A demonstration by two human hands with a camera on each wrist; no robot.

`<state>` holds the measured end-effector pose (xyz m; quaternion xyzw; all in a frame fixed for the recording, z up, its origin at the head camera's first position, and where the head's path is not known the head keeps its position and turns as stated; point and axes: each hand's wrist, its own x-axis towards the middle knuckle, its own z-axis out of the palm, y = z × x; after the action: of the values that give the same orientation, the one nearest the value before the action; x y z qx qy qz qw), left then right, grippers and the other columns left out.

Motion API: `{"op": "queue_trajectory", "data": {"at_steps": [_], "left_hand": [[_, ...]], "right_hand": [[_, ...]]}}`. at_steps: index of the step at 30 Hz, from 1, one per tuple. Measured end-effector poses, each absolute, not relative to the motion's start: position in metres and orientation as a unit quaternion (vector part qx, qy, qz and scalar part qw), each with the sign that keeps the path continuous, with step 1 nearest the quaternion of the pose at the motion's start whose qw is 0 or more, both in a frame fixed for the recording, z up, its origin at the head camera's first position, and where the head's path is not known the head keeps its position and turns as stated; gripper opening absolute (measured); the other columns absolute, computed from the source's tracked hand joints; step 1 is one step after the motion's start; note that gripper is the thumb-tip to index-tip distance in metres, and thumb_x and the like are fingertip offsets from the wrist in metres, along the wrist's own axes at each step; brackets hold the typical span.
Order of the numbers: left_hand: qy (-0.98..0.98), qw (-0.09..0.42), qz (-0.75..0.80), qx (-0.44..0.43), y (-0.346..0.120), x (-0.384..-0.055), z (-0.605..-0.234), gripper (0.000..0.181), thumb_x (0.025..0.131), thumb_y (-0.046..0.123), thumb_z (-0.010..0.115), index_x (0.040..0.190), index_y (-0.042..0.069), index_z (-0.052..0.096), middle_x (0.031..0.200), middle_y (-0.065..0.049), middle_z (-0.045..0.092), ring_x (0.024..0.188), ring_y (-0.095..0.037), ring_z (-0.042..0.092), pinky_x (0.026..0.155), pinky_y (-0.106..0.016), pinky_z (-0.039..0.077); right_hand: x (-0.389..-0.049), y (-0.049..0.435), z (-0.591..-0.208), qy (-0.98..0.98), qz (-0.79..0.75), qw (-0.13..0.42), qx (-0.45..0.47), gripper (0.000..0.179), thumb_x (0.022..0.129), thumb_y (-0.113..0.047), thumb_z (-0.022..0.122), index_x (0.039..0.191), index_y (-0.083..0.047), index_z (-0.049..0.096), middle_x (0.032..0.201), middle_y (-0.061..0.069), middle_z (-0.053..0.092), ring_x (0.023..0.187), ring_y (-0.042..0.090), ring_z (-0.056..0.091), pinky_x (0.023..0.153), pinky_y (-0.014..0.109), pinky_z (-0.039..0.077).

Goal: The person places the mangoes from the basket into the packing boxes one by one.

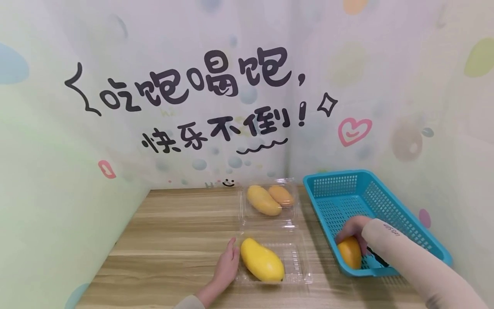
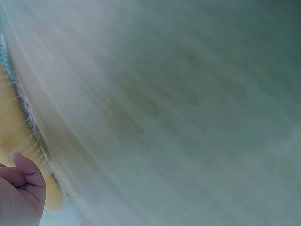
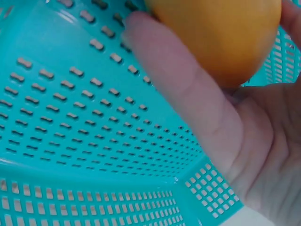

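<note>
Inside the blue perforated basket [image 1: 332, 210], my right hand [image 1: 356, 226] grips an orange-yellow mango [image 1: 350, 254] near the near-left corner. The right wrist view shows the thumb [image 3: 183, 84] along one side of that mango [image 3: 221, 37], with the basket floor behind. My left hand [image 1: 227, 265] rests at the left side of an opened clear plastic box [image 1: 296, 262], fingers fairly straight. In the box's near half lies a bright yellow mango [image 1: 262, 260]. The left wrist view catches part of the left hand [image 2: 23, 193] at its lower left corner.
Two more mangoes, a long one [image 1: 263, 201] and a smaller orange one [image 1: 281, 195], show in the clear plastic section [image 1: 248, 221] at the back. A printed curtain [image 1: 208, 34] hangs behind the wood-grain table [image 1: 173, 240]. The basket stands at the right.
</note>
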<state>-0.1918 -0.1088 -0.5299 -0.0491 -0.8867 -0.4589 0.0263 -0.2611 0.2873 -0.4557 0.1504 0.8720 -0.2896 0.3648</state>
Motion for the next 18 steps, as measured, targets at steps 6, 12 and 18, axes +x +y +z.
{"op": "queue_trajectory", "data": {"at_steps": [6,12,18], "left_hand": [[-0.887,0.023,-0.46,-0.047,-0.108,-0.192,-0.53,0.045,0.098,0.015,0.036,0.138,-0.006,0.029,0.054,0.004,0.042,0.044,-0.005,0.038,0.041,-0.023,0.037],[-0.887,0.023,-0.459,-0.047,-0.108,-0.192,-0.531,0.045,0.098,0.015,0.036,0.138,-0.006,0.03,0.055,0.004,0.043,0.045,-0.006,0.039,0.041,-0.023,0.038],[-0.886,0.021,-0.461,-0.048,-0.109,-0.192,-0.53,0.045,0.098,0.015,0.036,0.138,-0.006,0.029,0.055,0.004,0.042,0.044,-0.005,0.038,0.041,-0.023,0.038]], "right_hand": [[-0.264,0.28,-0.458,0.892,-0.223,0.376,0.113,0.042,0.075,-0.027,0.067,0.088,0.008,0.051,0.078,0.021,0.06,0.064,0.03,0.065,0.062,0.039,0.055],[-0.266,0.281,-0.461,0.897,-0.212,0.379,0.078,0.049,0.072,-0.024,0.069,0.104,0.005,0.046,0.082,0.02,0.055,0.068,0.029,0.062,0.06,0.037,0.055],[-0.265,0.282,-0.447,0.903,-0.231,0.359,0.05,0.084,0.072,-0.025,0.07,0.138,0.002,0.025,0.088,0.017,0.052,0.071,0.024,0.06,0.054,0.029,0.052]]}}
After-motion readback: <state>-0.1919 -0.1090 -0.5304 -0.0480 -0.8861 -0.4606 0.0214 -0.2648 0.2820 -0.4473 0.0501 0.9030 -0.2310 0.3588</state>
